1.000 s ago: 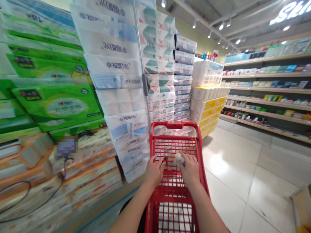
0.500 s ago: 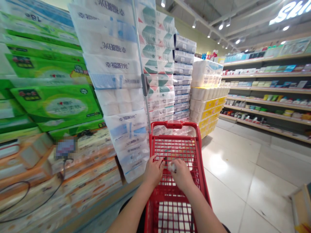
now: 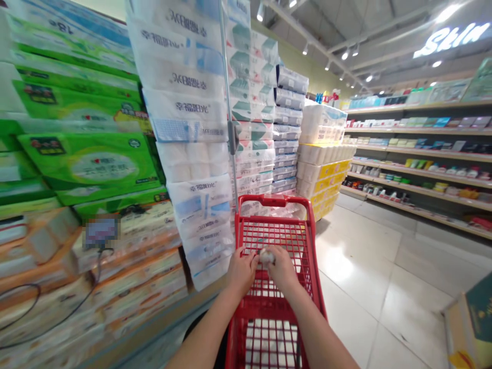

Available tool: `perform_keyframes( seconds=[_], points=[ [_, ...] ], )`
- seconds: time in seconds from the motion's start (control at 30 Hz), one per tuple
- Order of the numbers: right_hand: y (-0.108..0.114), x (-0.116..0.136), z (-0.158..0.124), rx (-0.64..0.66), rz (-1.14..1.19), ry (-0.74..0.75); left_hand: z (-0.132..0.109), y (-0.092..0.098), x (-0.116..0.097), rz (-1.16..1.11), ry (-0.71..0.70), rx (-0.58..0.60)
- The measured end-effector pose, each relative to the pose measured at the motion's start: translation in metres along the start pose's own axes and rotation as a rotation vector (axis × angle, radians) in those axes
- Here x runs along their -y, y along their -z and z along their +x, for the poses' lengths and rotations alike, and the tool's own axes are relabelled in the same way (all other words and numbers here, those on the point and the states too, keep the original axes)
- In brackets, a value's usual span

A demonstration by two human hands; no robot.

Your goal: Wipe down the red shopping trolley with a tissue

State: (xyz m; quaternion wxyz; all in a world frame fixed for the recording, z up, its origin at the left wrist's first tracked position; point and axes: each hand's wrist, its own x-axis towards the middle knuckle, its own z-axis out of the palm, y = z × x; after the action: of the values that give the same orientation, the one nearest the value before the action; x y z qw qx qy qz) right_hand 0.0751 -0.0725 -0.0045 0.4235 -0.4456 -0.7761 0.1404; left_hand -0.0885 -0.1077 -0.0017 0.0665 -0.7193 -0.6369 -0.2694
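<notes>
A red shopping cart [image 3: 273, 200] with a plastic grid basket stands right before me. Over its grid, my right hand [image 3: 284, 269] is closed around a small crumpled whitish wad [image 3: 266, 257], which looks like thin plastic or tissue. My left hand [image 3: 241, 270] is just beside it, fingers curled and thumb and fingertips pressed together close to the wad. Whatever lies between the left fingertips is hidden. Both forearms reach forward over the near part of the cart.
Green tissue packs [image 3: 102, 161] and orange-white packs [image 3: 142, 266] are stacked at left. Tall white toilet-roll packs [image 3: 200, 159] rise beside the cart, with yellow-white packs [image 3: 326, 174] beyond. Shelves of goods [image 3: 418, 151] line the right across a tiled floor [image 3: 361, 292]. A box [image 3: 467, 323] stands at lower right.
The view has shifted slightly, so the shelves and floor sit further left. My right hand has turned a little and moved nearer my left, and more of the whitish wad shows.
</notes>
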Motion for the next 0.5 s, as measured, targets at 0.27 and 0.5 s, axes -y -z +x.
perform_keyframes(
  seconds=[0.27, 0.5],
  points=[
    [0.005, -0.015, 0.055, 0.028, -0.131, 0.073, 0.002, -0.004, 0.007, 0.040, -0.014, -0.018],
    [0.013, -0.025, 0.074, -0.181, -0.356, -0.113, 0.005, -0.006, 0.015, 0.045, -0.017, -0.012]
  ],
)
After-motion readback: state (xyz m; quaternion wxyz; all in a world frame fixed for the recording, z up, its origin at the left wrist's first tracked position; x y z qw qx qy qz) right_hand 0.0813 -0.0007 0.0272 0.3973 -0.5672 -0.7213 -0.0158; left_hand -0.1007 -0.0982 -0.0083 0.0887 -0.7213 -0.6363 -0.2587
